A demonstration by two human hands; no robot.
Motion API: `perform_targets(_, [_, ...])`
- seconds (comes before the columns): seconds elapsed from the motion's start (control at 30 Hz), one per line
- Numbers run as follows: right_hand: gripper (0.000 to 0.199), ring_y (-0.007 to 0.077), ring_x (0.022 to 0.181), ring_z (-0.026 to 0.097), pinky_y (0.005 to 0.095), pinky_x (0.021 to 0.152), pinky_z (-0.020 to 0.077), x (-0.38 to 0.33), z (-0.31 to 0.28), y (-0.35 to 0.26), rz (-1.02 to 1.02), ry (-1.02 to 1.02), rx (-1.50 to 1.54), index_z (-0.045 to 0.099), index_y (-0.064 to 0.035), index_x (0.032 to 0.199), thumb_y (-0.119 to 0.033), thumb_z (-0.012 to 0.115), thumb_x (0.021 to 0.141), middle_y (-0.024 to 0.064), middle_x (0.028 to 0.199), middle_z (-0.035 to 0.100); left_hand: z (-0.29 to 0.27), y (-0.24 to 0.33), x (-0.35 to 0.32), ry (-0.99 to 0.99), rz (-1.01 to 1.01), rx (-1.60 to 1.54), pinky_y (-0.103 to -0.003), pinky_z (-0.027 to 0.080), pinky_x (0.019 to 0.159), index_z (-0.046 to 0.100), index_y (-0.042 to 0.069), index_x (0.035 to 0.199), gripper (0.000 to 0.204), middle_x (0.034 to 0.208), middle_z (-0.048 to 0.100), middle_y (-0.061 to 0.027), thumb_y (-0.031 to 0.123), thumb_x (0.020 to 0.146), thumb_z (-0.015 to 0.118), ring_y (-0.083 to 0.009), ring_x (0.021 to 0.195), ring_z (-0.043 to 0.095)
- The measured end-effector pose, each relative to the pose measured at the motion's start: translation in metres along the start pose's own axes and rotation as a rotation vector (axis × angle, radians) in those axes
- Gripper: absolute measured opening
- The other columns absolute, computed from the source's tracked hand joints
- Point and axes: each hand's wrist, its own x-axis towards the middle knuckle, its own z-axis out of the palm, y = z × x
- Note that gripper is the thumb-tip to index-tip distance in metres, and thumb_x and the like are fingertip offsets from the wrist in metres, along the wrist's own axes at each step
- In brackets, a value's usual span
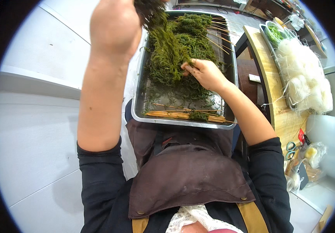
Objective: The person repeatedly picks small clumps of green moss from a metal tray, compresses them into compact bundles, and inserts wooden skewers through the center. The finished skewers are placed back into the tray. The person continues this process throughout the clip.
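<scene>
My left hand [115, 29] is raised at the top, closed round a dark green clump of stringy, seaweed-like strands [160, 35] that hang down over the tray. The tips of its fingers lie out of sight. Lower and to the right, my right hand [206, 74] pinches the ends of some strands between thumb and fingers. Both hands are over a deep metal tray [137, 103] resting at my lap. A heap of the same strands [198, 46] fills much of it. Thin wooden skewers [175, 114] lie along its near side, a small green tuft on them.
More skewers [222, 37] fan out over the tray's far right edge. A wooden table [266, 58] on the right bears a mass of white noodle-like strands [303, 77], a tub of green leaves [275, 34] and scissors [290, 149]. A white wall [39, 128] stands at left.
</scene>
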Motion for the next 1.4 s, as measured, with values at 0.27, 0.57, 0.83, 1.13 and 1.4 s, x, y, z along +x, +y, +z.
perform_targets(0.27, [0.031,0.0147,0.084,0.069,0.0331,0.077,0.0561,-0.049,-0.007,0.029,0.301,-0.275,-0.032,0.066,-0.0006,0.125,-0.025,0.054,0.110,0.0064,0.090,0.074,-0.012,-0.022,0.016,-0.122,-0.211,-0.144,-0.033,0.053,0.081,0.058,0.004,0.105,0.026,0.082,0.057,-0.0023,0.025,0.112,0.046,-0.0164,0.079,0.058])
perform_targets(0.57, [0.052,0.0282,0.121,0.063,0.0398,0.108,0.0475,-0.060,-0.019,-0.049,-0.219,0.555,0.141,0.060,-0.0015,0.132,-0.031,0.078,0.093,0.0162,0.130,0.066,0.010,-0.094,-0.066,-0.037,-0.423,-0.479,-0.044,0.053,0.098,0.057,0.006,0.111,0.027,0.097,0.062,-0.0083,0.028,0.113,0.041,-0.0262,0.100,0.064])
perform_targets(0.83, [0.027,0.0069,0.063,0.047,0.0282,0.060,0.0466,-0.053,0.005,-0.042,0.155,-0.067,0.920,0.065,-0.0020,0.109,-0.029,0.060,0.108,-0.0024,0.077,0.056,-0.004,-0.105,-0.114,0.076,-0.243,0.333,-0.036,0.049,0.089,0.057,0.002,0.113,0.025,0.085,0.050,-0.0012,0.023,0.114,0.042,-0.0169,0.080,0.052])
perform_targets(1.13, [0.038,0.0055,0.071,0.049,0.0265,0.062,0.0447,-0.056,-0.005,-0.045,0.134,-0.200,0.906,0.063,-0.0049,0.124,-0.034,0.070,0.101,-0.0026,0.085,0.061,-0.005,-0.093,-0.151,-0.261,0.138,1.173,-0.045,0.045,0.099,0.069,0.004,0.127,0.037,0.122,0.061,-0.0142,0.007,0.091,0.061,-0.0348,0.107,0.055])
perform_targets(1.4, [0.024,0.0019,0.062,0.045,0.0207,0.054,0.0349,-0.067,0.005,-0.024,0.148,-0.130,0.967,0.073,-0.0067,0.103,-0.029,0.064,0.106,-0.0072,0.076,0.059,-0.023,-0.085,-0.157,-0.413,-0.384,0.520,-0.034,0.048,0.105,0.053,-0.002,0.143,0.046,0.138,0.060,-0.0132,0.001,0.098,0.064,-0.0217,0.125,0.058])
